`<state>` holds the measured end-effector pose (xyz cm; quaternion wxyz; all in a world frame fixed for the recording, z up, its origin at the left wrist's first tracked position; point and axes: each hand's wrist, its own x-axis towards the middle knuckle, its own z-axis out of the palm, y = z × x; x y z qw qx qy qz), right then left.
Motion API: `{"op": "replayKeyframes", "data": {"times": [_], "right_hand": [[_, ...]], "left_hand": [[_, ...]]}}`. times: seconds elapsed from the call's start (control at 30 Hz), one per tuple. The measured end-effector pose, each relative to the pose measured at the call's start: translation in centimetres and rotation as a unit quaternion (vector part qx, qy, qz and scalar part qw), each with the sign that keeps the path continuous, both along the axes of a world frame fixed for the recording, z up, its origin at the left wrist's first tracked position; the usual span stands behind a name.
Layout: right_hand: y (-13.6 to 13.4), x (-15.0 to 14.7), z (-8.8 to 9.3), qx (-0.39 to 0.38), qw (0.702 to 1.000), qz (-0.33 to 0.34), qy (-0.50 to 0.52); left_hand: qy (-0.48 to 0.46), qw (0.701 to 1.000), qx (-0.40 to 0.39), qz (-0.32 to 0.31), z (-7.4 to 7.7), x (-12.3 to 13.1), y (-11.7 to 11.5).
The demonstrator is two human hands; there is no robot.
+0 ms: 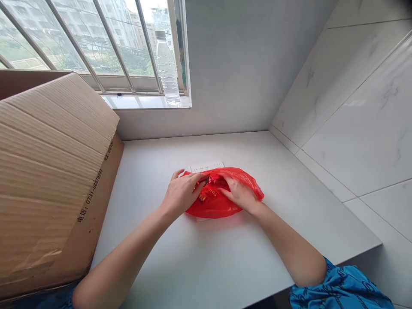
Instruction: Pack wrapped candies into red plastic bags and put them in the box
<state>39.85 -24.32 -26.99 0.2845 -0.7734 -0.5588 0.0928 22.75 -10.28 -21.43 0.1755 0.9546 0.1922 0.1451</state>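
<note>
Left hand (180, 193) and right hand (240, 195) resting on a crumpled red plastic bag (219, 206), left fingers (196, 180) close together with the thumb apart, right fingers (227, 189) curved down over the plastic, any pinch hidden; dark contents showing at the bunched middle, no knot visible; bag lying mid-counter (154, 257) on a white printed sheet (206, 166); farther off, a cardboard box (54, 171) at left, a plastic water bottle (167, 73) on the windowsill (138, 101)

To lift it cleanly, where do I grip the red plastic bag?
Pinch the red plastic bag by the crumpled folds at its far edge from above, between your left hand and right hand: it lies flat on the white counter, so folds give the surest hold.
</note>
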Motion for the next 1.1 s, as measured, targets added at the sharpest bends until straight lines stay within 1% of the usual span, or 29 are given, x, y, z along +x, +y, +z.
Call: {"op": "replayKeyframes", "data": {"times": [0.07, 0.13, 0.17, 0.2, 0.23, 0.3, 0.4, 0.5, 0.57, 0.63, 0.67, 0.73, 0.8, 0.87, 0.97, 1.1], "right_hand": [[0.0, -0.3, 0.5, 0.029, 0.999, 0.013, 0.011], [-0.1, -0.8, 1.3, 0.074, 0.996, 0.022, 0.048], [-0.3, -1.1, 1.8, 0.101, 0.991, 0.023, 0.081], [-0.4, -1.5, 2.4, 0.124, 0.985, 0.022, 0.12], [-0.6, -1.8, 2.8, 0.14, 0.976, 0.024, 0.163], [-0.8, -2.3, 3.5, 0.149, 0.957, 0.044, 0.247], [-0.9, -2.8, 3.7, 0.151, 0.929, 0.058, 0.333], [-0.9, -2.8, 3.6, 0.173, 0.911, 0.046, 0.371], [-0.9, -2.8, 3.5, 0.178, 0.906, 0.048, 0.381], [-0.9, -2.8, 3.6, 0.173, 0.902, 0.052, 0.392], [-1.0, -2.8, 3.7, 0.172, 0.897, 0.053, 0.403], [-1.0, -2.8, 3.8, 0.179, 0.881, 0.054, 0.434], [-1.1, -2.9, 4.0, 0.189, 0.864, 0.051, 0.463], [-1.1, -2.9, 4.1, 0.191, 0.856, 0.045, 0.479], [-1.2, -3.0, 4.2, 0.183, 0.849, 0.037, 0.494], [-1.3, -3.1, 4.4, 0.183, 0.846, 0.046, 0.499]], "left_hand": [[-0.026, 0.991, -0.13, 0.004, 0.6, -0.1, 0.2], [-0.054, 0.967, -0.249, -0.003, 1.1, -0.3, 0.2], [-0.069, 0.957, -0.283, -0.005, 1.4, -0.3, 0.2], [-0.081, 0.951, -0.298, -0.006, 1.5, -0.4, 0.1], [-0.09, 0.95, -0.297, -0.006, 1.7, -0.4, 0.0], [-0.098, 0.956, -0.275, -0.011, 2.1, -0.4, -0.5], [-0.092, 0.965, -0.242, -0.034, 2.7, -0.6, -1.2], [-0.082, 0.975, -0.203, -0.039, 3.4, -0.7, -1.5], [-0.079, 0.982, -0.168, -0.03, 3.7, -0.8, -1.5], [-0.081, 0.985, -0.152, -0.02, 3.9, -0.9, -1.3], [-0.081, 0.983, -0.163, -0.017, 4.0, -1.0, -1.2], [-0.076, 0.972, -0.22, -0.012, 4.0, -1.1, -0.9], [-0.066, 0.952, -0.299, -0.014, 4.1, -1.2, -0.5], [-0.063, 0.931, -0.36, -0.023, 4.1, -1.3, -0.3], [-0.064, 0.908, -0.413, -0.039, 4.0, -1.3, -0.1], [-0.061, 0.89, -0.45, -0.037, 3.8, -1.2, 0.0]]}}
